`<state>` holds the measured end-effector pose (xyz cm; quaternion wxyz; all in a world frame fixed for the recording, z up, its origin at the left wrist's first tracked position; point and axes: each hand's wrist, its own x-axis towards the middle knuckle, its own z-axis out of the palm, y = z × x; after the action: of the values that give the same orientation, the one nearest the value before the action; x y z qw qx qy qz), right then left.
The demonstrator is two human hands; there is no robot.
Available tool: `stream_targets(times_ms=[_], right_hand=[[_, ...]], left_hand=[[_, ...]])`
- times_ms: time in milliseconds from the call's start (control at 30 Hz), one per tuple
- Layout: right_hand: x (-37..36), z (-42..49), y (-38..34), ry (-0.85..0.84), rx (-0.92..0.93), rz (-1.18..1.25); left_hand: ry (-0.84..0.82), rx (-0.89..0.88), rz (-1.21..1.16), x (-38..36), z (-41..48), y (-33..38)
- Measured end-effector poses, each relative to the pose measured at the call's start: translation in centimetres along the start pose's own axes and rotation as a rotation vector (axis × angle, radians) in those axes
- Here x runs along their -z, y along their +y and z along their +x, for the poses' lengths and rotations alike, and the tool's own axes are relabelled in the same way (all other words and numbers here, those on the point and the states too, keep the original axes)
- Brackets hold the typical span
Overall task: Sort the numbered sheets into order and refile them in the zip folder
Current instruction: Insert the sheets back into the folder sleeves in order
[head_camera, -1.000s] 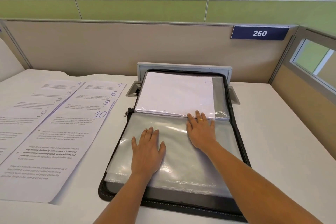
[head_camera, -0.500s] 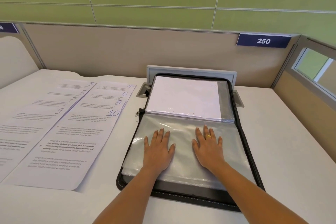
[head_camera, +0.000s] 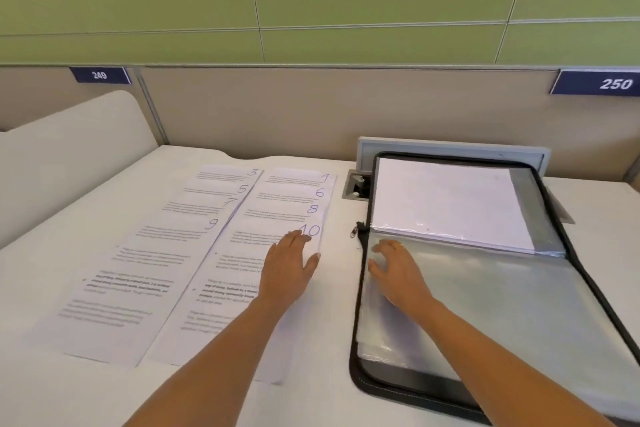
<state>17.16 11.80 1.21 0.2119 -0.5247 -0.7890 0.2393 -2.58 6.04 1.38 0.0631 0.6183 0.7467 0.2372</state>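
Note:
Two fanned stacks of printed sheets lie on the white desk. The left stack [head_camera: 145, 253] shows handwritten 3, 5, 7, 9; the right stack [head_camera: 277, 204] shows 4, 6, 8, 10. My left hand [head_camera: 289, 265] lies flat, fingers apart, on the top sheet marked 10. The black zip folder [head_camera: 561, 218] lies open at the right, with clear plastic sleeves [head_camera: 502, 305] in its near half and a white sheet [head_camera: 446, 201] inside a sleeve in the far half. My right hand [head_camera: 398, 269] rests with curled fingers on the sleeves at the folder's left edge.
A beige partition [head_camera: 277, 107] with number plates 249 and 250 closes the back of the desk. A grey cable hatch [head_camera: 356, 185] sits open behind the folder. A rounded white divider [head_camera: 69, 149] stands at the left.
My left hand left the folder's sleeves and moved left onto the sheet marked 10. My right hand slid to the folder's left edge. The view swung left.

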Motion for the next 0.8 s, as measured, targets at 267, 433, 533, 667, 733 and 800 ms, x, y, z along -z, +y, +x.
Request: stream_targets(times_ms=[267, 433, 533, 667, 733, 800], right_hand=[[-6.3, 8.8, -11.0, -0.109, 0.14, 0.086], [-9.5, 13.5, -16.1, -0.197, 0.138, 0.1], [-11.5, 16.5, -17.7, -0.246, 0.116, 0.047], [-13.5, 20.4, -18.8, -0.274, 0.091, -0.008], [-14.1, 22.3, -19.2, -0.267, 0.092, -0.037], [-14.7, 24.2, -19.6, -0.256, 0.075, -0.055]], left_hand=[[0.094, 0.196, 0.052, 6.4, 4.0, -14.7], [0.052, 0.255, 0.106, 7.0, 6.7, -20.9], [-0.007, 0.262, 0.165, 6.6, 8.4, -23.2], [-0.036, 0.23, 0.21, 6.2, 10.5, -25.3], [-0.059, 0.205, 0.248, 6.1, 11.6, -26.0], [-0.066, 0.189, 0.265, 6.2, 12.5, -26.4]])
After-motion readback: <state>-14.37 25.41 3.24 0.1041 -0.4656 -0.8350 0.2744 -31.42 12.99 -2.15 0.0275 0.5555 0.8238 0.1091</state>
